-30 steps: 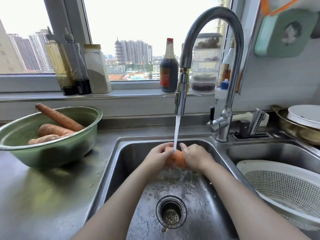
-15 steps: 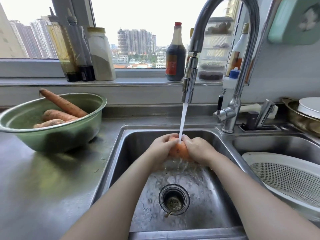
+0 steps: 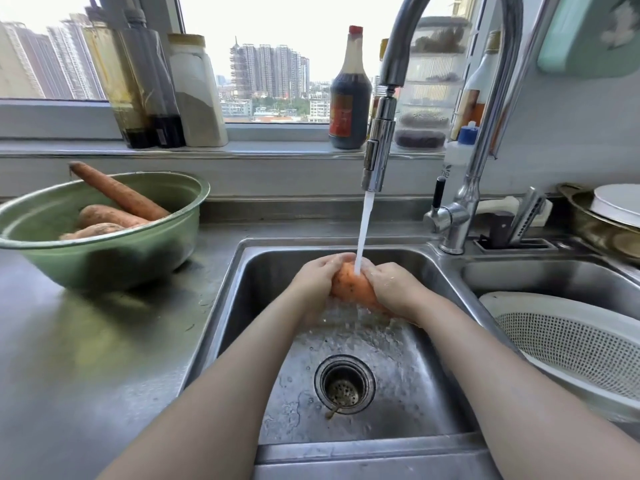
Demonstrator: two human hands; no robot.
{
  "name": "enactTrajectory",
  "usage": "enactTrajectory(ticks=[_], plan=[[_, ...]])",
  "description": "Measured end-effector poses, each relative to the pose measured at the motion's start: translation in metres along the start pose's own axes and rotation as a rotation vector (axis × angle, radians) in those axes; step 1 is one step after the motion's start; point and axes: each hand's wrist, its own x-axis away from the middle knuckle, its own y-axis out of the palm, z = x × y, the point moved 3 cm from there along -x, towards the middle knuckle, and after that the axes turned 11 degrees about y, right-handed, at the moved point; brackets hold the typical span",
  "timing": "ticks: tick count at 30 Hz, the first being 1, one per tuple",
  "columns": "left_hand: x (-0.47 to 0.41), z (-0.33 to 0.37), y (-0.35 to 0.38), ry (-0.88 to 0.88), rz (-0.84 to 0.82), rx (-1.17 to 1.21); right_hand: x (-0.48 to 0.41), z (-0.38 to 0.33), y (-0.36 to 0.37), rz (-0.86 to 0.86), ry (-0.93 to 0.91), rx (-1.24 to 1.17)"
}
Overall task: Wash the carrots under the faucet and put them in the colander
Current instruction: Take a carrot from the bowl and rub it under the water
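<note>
Currently both hands are in the left sink point(image 3: 239, 306), directly under the faucet point(image 3: 377, 157). Left hand point(image 3: 317, 275) and right hand point(image 3: 394, 289) each have fingers curled round 1 carrot point(image 3: 349, 285), gripping it from either side. Hands cover both ends; only the orange middle shows. Water stream point(image 3: 363, 230) lands on the carrot between the 2 hands and splashes onto the sink floor. Drain point(image 3: 344, 384) sits below the hands, nearer the camera, with both forearms flanking it.

Behind the faucet, on the windowsill point(image 3: 277, 152): 2 dark oil bottles point(image 3: 138, 91), pale jar point(image 3: 197, 91), dark sauce bottle point(image 3: 349, 95) with a red cap, stacked clear containers point(image 3: 429, 84). White bottle with a blue cap point(image 3: 457, 161) stands just behind the faucet base. Faucet neck partly blocks the stacked containers.

Surface is a stainless countertop point(image 3: 86, 358), dull and smeared. Window above shows high-rise towers in daylight. Pale green holder point(image 3: 588, 32) hangs on the right wall.

Containers:
- Green bowl point(image 3: 104, 261) on the counter left of the sink, well apart from the hands. 3 unwashed carrots point(image 3: 117, 192) inside, the longest leaning up over the back rim.
- White colander point(image 3: 571, 344) sits in the right basin point(image 3: 540, 275), just beside the right forearm.
- Brass-coloured bowl point(image 3: 588, 220) at far right holds a white plate point(image 3: 616, 202).
</note>
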Motion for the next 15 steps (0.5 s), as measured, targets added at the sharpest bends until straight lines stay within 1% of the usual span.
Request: enactTrajectory(ticks=[2,4,5,7,9,10,11,13,15], plan=[[-0.001,-0.002,-0.001,0.004,-0.097,0.094,0.001,0.003,-0.001,-0.011,0.034,-0.049],[-0.003,-0.006,-0.002,0.023,-0.105,0.070,-0.001,0.006,0.000,-0.023,0.056,-0.085],[-0.005,-0.007,-0.001,0.040,-0.072,0.009,0.000,0.006,0.000,-0.025,0.058,-0.086],[-0.006,-0.007,0.004,0.058,0.045,-0.121,0.000,0.006,0.001,-0.046,0.056,-0.104],[-0.005,-0.005,0.008,0.048,0.184,-0.172,0.002,0.005,0.007,-0.152,0.054,-0.166],[-0.005,-0.005,0.007,0.046,0.232,-0.178,0.005,0.004,0.010,-0.206,0.055,-0.179],[-0.006,-0.005,0.004,0.045,0.242,-0.177,0.008,0.002,0.011,-0.254,0.043,-0.160],[-0.006,-0.005,0.000,0.044,0.164,-0.165,0.012,-0.001,0.012,-0.287,0.019,-0.124],[-0.005,-0.006,-0.001,0.031,0.054,-0.086,0.015,0.000,0.008,-0.274,0.032,-0.139]])
